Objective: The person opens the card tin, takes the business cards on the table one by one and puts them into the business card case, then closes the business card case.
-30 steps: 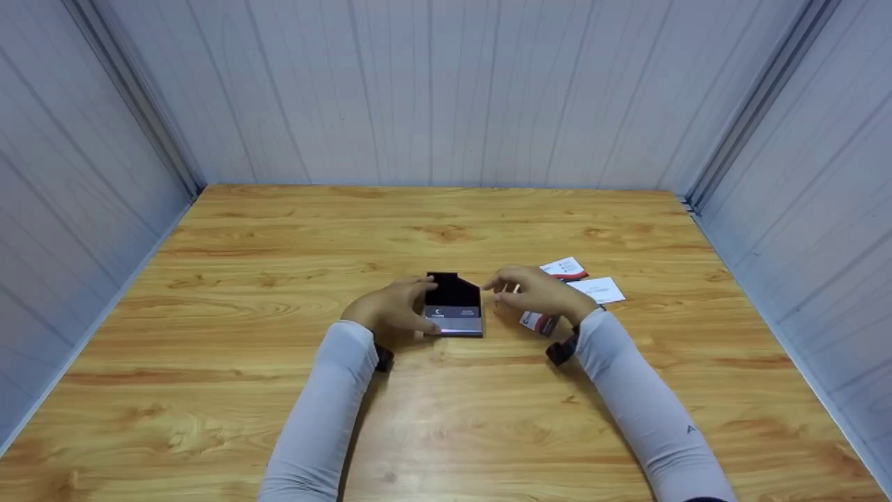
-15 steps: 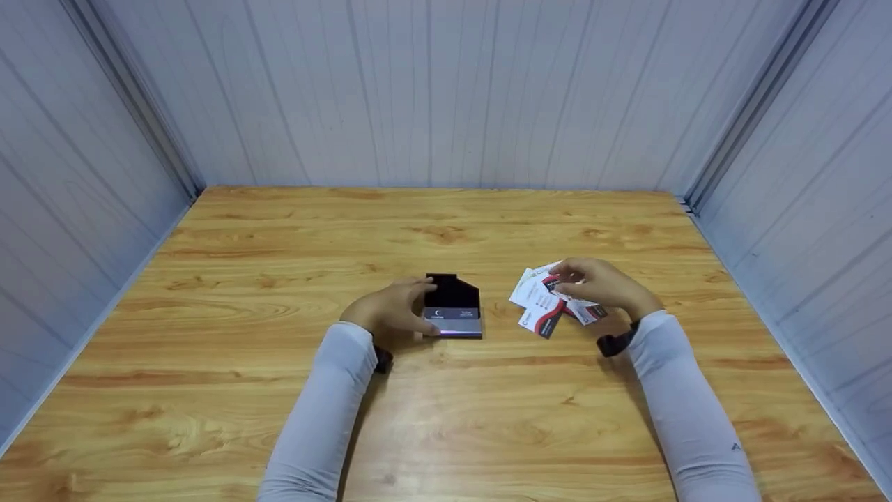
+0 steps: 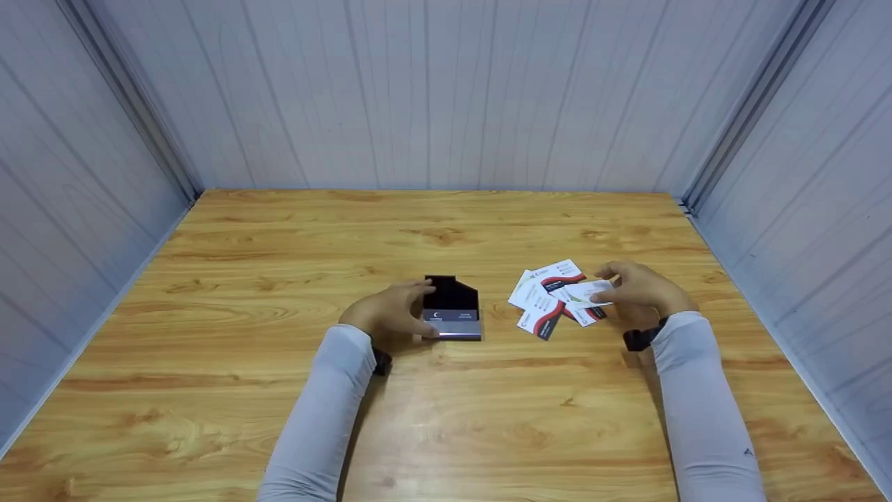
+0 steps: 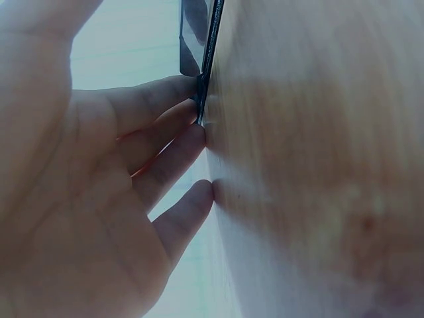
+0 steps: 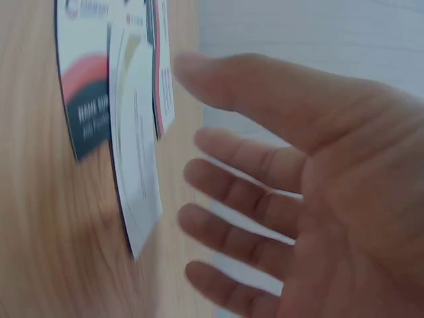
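A black card holder (image 3: 451, 321) with a clear front pocket stands on the wooden table in the head view, a dark grey card showing in it. My left hand (image 3: 390, 307) holds its left side, thumb at the front corner and fingers at the back. The left wrist view has the fingertips (image 4: 189, 85) right at the holder's dark lower edge. To the right lie several loose business cards (image 3: 543, 317), white with red and black bands, overlapping. My right hand (image 3: 644, 287) is beside their right end, thumb and fingers spread apart next to a white card (image 5: 136, 146).
The wood-grained table (image 3: 446, 418) runs back to a pale panelled wall (image 3: 432, 97), with similar walls on the left and right. Each wrist wears a black strap-on camera (image 3: 641, 339).
My right hand has moved right, from beside the card holder across to the far end of the loose cards, uncovering them. My left hand and the holder stay in place.
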